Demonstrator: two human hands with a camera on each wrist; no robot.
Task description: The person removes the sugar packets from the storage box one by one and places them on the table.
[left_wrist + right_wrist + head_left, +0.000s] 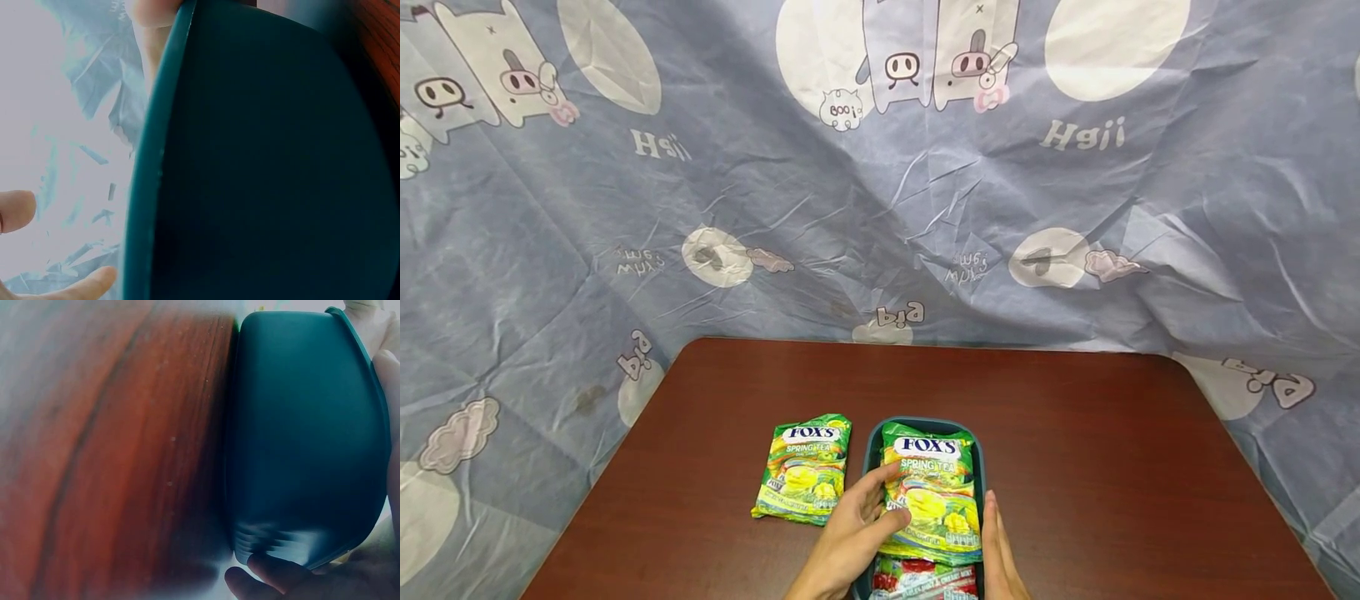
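A dark teal bin [979, 467] stands on the table, its outer wall [306, 425] filling much of the right wrist view. On top inside it lies a green and yellow bag of FOX'S Spring Tea candy [928, 496]. A red and green candy bag [925, 577] shows below that bag, partly covered. My left hand [853, 533] reaches over the bin's left rim [140, 206], thumb and index finger spread over the Spring Tea bag's left side. Along the bin's right side, my right hand [1000, 550] rests with its fingers extended beside the outer wall.
A second FOX'S Spring Tea bag [805, 471] lies flat on the table, left of the bin. The reddish-brown wooden table [1105, 467] has rounded far corners. Behind it hangs a wrinkled blue-grey cloth [880, 208] with cartoon prints.
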